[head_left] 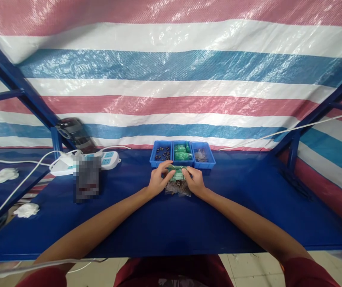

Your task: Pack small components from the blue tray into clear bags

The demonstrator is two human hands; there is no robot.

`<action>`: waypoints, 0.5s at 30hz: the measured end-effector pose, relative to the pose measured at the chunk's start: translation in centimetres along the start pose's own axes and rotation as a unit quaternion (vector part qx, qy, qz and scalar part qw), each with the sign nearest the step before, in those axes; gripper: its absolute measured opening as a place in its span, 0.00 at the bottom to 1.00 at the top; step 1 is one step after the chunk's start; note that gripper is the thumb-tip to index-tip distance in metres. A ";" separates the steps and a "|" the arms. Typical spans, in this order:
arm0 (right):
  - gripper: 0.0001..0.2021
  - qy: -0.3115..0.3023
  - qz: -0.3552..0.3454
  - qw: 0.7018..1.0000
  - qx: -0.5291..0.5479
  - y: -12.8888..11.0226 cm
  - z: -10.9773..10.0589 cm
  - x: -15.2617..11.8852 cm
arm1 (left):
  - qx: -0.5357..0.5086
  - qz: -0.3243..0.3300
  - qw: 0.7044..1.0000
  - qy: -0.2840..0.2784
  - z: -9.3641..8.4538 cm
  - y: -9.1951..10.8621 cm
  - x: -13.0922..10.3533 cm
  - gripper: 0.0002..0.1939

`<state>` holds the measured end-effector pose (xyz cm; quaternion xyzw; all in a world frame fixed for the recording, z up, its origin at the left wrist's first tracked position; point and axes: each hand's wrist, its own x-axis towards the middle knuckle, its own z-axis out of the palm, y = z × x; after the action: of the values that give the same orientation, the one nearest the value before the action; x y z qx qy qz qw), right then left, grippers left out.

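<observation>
Between my two hands is a small green-printed clear packet [177,173]. My left hand [160,179] has thumb and fingers closed on its left side, while my right hand [194,180] pinches the right side. Just under the packet lie clear plastic bags [178,188] with small dark contents, too small to make out. Beyond my hands stand three blue bins in a row. The left bin [152,161] holds several small dark parts. Green packets [183,152] fill the middle one. In the right bin [213,161] are small clear bags.
A white power strip [111,160] with plugs and cables sits at the left, a blurred dark object [87,179] before it. Behind stands a dark bottle-like container [77,133]. Crumpled white tissues [26,210] lie far left. Blue frame posts and a striped sheet [189,87] bound the blue table [242,223].
</observation>
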<state>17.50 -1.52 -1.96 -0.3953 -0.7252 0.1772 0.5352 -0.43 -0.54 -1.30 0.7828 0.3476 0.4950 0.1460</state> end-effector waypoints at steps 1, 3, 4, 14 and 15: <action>0.20 0.006 0.004 1.000 0.003 0.0 0.0 0.0 | 0.005 0.019 1.000 -0.004 0.0 0.0 0.1 0.21; 0.20 0.019 0.017 1.000 0.012 0.1 -0.1 0.1 | 0.028 0.065 0.997 -0.024 0.0 0.2 0.3 0.25; 0.20 0.027 0.025 0.999 0.017 0.1 -0.1 0.1 | 0.044 0.086 0.995 -0.034 0.0 0.3 0.4 0.26; 0.21 0.023 0.038 0.999 0.030 0.0 -0.2 0.1 | 0.051 0.140 0.989 -0.014 0.0 0.1 0.5 0.11; 0.20 0.026 0.043 0.998 0.030 0.1 -0.3 0.1 | 0.041 0.131 0.990 -0.009 0.0 0.1 0.5 0.09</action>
<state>17.75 -1.46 -1.84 -0.4144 -0.6877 0.2116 0.5573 -0.23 -0.32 -0.91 0.8314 0.2606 0.4882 0.0503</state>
